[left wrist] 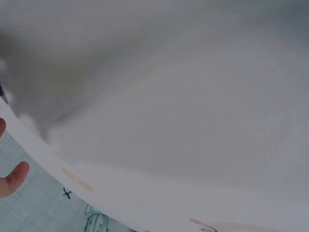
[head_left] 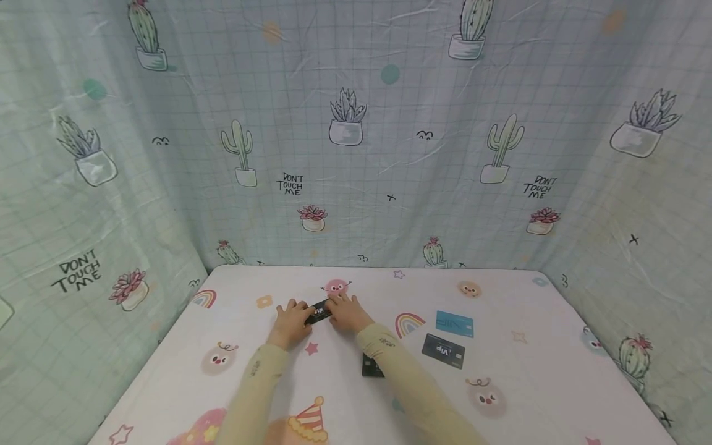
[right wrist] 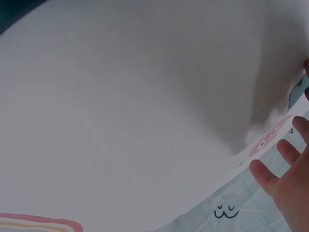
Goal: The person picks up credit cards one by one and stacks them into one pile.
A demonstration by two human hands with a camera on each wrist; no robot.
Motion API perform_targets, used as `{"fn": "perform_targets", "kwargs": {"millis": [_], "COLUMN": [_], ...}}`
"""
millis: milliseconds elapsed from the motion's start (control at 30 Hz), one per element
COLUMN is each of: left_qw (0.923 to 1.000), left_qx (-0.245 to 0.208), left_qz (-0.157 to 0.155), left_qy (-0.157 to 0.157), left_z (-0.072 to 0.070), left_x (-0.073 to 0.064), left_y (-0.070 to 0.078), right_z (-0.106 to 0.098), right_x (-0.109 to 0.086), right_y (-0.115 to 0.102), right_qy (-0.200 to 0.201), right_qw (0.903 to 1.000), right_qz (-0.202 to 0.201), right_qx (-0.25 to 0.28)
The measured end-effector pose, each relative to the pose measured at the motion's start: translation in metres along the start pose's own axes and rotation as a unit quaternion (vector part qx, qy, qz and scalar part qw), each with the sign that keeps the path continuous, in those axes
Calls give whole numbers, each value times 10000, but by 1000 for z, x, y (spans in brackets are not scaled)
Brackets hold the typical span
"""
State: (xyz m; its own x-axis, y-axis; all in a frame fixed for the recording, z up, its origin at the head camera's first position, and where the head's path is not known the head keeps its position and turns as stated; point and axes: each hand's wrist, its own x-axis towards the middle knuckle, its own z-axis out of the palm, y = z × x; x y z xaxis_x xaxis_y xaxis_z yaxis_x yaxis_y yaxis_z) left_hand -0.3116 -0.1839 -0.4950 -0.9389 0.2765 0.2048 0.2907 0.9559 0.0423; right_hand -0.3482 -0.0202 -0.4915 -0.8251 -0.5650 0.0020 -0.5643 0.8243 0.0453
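Observation:
A black VIP card (head_left: 319, 312) lies slanted between my two hands, toward the far side of the table. My left hand (head_left: 290, 325) pinches its left end, while my right hand (head_left: 347, 313) pinches the right end and covers part of it. In the left wrist view only fingertips (left wrist: 17, 176) and a sliver of the card (left wrist: 4, 94) show at the left edge. The right wrist view has my spread fingers (right wrist: 263, 175) at its right edge. Another black card (head_left: 371, 366) sits partly hidden below my right forearm.
To the right, a blue VIP card (head_left: 455, 324) lies just beyond a dark grey VIP card (head_left: 443, 351). The white table cover (head_left: 534, 377) carries printed cartoons. Behind and beside it hangs a cactus-print curtain (head_left: 384, 167).

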Motion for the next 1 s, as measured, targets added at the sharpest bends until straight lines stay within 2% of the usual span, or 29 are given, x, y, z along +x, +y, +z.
{"fn": "perform_targets", "kwargs": {"millis": [133, 333, 500, 600, 767, 1000], "left_qw": [9997, 9996, 9989, 9989, 9993, 9983], "left_qx": [-108, 25, 18, 83, 326, 536], "left_qz": [187, 284, 433, 371, 90, 219], "left_qy": [-78, -80, 161, 274, 141, 3], "left_z": [-1, 4, 7, 10, 12, 9], "left_x": [0, 0, 1, 2, 5, 4], "left_y": [-2, -7, -9, -10, -9, -6], "right_z": [2, 6, 7, 6, 5, 4], "right_x": [-1, -2, -2, -1, -1, -1], "right_y": [2, 2, 0, -2, -3, -4], "right_qy": [-59, 12, 266, 320, 242, 269], "right_qw": [9999, 9995, 9979, 9975, 9970, 9966], "right_qz": [55, -25, -123, -100, -10, 20], "right_qx": [-145, -310, -577, -621, -733, -773]}}
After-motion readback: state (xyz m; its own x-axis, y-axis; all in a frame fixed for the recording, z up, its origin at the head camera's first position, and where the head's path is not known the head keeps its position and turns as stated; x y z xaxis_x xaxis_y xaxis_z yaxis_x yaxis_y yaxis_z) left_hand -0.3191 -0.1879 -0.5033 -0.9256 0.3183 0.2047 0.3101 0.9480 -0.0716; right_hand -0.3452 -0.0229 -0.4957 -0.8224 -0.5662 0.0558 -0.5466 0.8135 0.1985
